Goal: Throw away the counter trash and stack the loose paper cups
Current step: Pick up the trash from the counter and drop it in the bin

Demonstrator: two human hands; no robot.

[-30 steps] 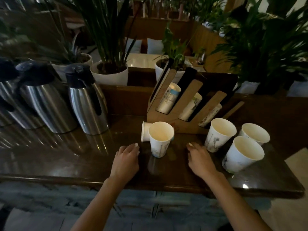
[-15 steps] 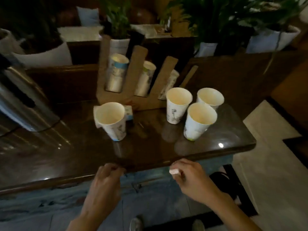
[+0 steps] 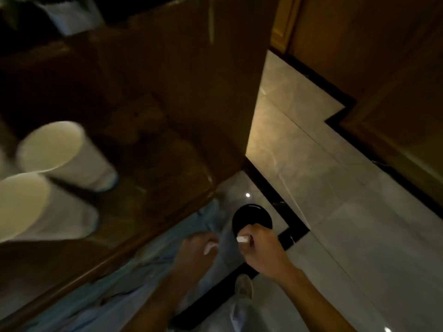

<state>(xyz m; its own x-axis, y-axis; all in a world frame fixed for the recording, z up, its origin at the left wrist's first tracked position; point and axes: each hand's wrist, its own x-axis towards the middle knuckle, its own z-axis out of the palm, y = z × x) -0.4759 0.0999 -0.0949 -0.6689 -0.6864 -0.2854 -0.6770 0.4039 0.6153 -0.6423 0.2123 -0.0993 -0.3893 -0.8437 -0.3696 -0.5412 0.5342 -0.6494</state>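
Holding small white scraps, both hands hang below the tabletop (image 3: 167, 130) edge, over the floor. The right hand (image 3: 261, 250) has its fingers (image 3: 249, 232) curled tight around a white scrap of trash (image 3: 242, 239), a bit of which pokes out at the thumb side. The left hand (image 3: 195, 255) is also clenched, with a paler white scrap (image 3: 210, 248) showing at its knuckles; motion blur keeps me from saying what either scrap is. Just beyond the right hand, on the tiled floor (image 3: 347, 212), sits a round black opening (image 3: 251, 218) that is most likely the bin, though only its top shows.

Judging by this, the trash half of the task is near its end: the scraps are off the tabletop and held right by the bin, but not yet dropped. What remains there is to open both hands over the opening.

The stacking half looks untouched. Two loose paper cups stand upright and apart at the left of the tabletop, the farther cup (image 3: 64, 154) and the nearer cup (image 3: 40, 207), neither nested in the other. Any other cups lie outside the view, so I cannot tell how many remain.
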